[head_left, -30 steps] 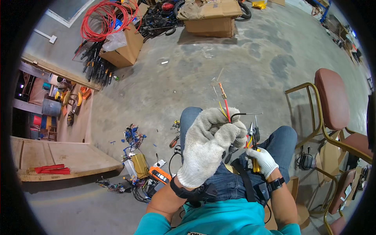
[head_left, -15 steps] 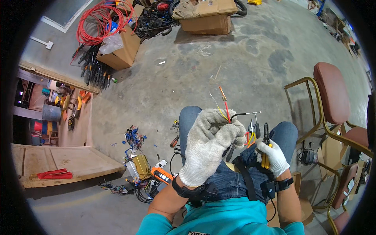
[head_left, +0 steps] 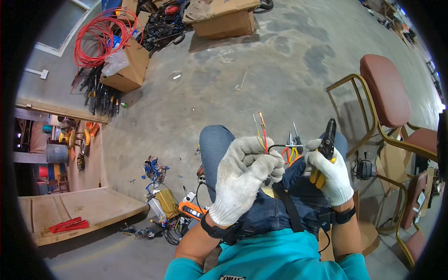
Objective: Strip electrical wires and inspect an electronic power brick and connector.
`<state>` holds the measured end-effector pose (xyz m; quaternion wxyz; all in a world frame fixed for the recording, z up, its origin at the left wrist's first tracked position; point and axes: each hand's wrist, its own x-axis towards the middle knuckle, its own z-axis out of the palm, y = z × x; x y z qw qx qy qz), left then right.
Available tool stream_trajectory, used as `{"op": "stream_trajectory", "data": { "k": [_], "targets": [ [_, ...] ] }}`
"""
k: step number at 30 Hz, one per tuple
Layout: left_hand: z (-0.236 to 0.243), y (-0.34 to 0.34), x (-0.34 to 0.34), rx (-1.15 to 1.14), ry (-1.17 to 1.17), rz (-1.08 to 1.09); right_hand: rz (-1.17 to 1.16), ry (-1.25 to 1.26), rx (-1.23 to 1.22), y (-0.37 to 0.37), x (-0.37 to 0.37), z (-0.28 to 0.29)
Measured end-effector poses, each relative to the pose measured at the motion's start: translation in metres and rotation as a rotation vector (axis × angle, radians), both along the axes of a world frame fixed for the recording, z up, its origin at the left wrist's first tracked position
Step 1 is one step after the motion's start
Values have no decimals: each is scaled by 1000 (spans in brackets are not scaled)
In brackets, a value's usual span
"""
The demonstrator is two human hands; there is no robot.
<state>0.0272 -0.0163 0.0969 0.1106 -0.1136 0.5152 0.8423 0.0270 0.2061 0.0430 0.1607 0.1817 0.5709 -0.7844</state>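
Clock face: we centre it on the left hand, with twelve toward the top of the view.
Left hand: we see the gloved left hand [head_left: 245, 175] clamped on three wires, thumb and fingers pinched together around them.
Red wire: the red wire [head_left: 265, 136] rises from the pinch between twelve and one o'clock, and we see bare copper at its upper end.
Yellow wire: the thin yellow wire [head_left: 257, 128] stands just beside the red one, toward twelve.
Black wire: the black wire [head_left: 278, 145] bends out at two o'clock, its paler tip pointing to three.
Right hand: at three o'clock we find the gloved right hand [head_left: 336, 175], closed around the yellow grips of a black-headed hand tool [head_left: 328, 140].
Tool head: it points up toward twelve, apart from the wires; we cannot tell whether its jaws meet.
Loose tools: at two o'clock, beyond the black wire, we see a cluster of tools [head_left: 293, 152] with coloured handles.
Meter: the orange meter [head_left: 189, 209] sits at eight o'clock, near the left wrist.
Blue heap: small blue parts [head_left: 155, 169] lie on the floor [head_left: 200, 95] at nine.
Chair: a padded chair [head_left: 383, 91] stands at two, well apart from the wires.
Carton: we see a cardboard box [head_left: 224, 29] near twelve, far across the floor.
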Motion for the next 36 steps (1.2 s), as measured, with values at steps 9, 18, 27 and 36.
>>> {"op": "stream_trajectory", "data": {
  "k": [9,18,27,36],
  "targets": [
    [2,12,9,-179,-75,-165,-17,60,51,-8,0,31],
    [-4,18,12,-259,-78,-235,53,109,41,-12,2,45],
    [-6,15,16,-207,-80,-290,40,120,-172,-12,-2,35],
    [-6,11,16,-163,-158,-378,52,111,-378,-13,-3,30]
  ]
}}
